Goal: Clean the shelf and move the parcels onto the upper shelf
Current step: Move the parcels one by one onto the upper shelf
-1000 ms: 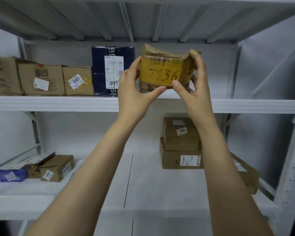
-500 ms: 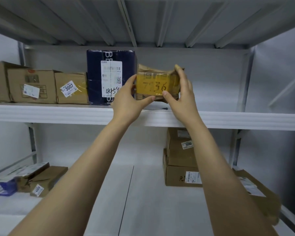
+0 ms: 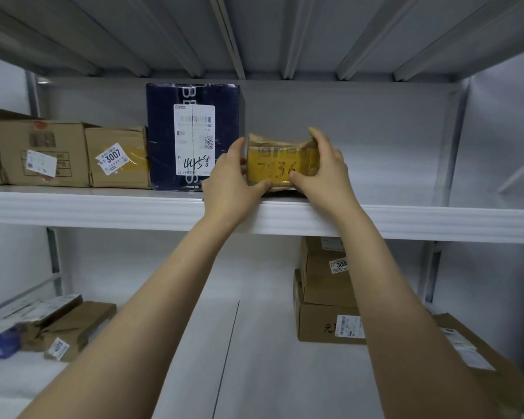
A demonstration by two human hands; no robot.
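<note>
A small crumpled brown parcel (image 3: pixel 280 166) with yellow tape and a handwritten number stands on the upper shelf (image 3: pixel 103 207), just right of a tall dark blue parcel (image 3: pixel 176 137). My left hand (image 3: pixel 229 179) grips its left side with the thumb under the front. My right hand (image 3: pixel 322 169) grips its right side, fingers over the top corner. On the lower shelf (image 3: pixel 254 358) two stacked brown boxes (image 3: pixel 324 297) stand at the right, partly behind my right forearm.
Several brown boxes (image 3: pixel 115 157) line the upper shelf left of the blue parcel. On the lower shelf, small parcels (image 3: pixel 64 328) lie at the left and a flat box (image 3: pixel 472 346) at the far right. The upper shelf is bare right of my hands.
Both hands have carried the small taped parcel down and back until it rests on the upper shelf beside the blue parcel. The view has moved closer to the shelf.
</note>
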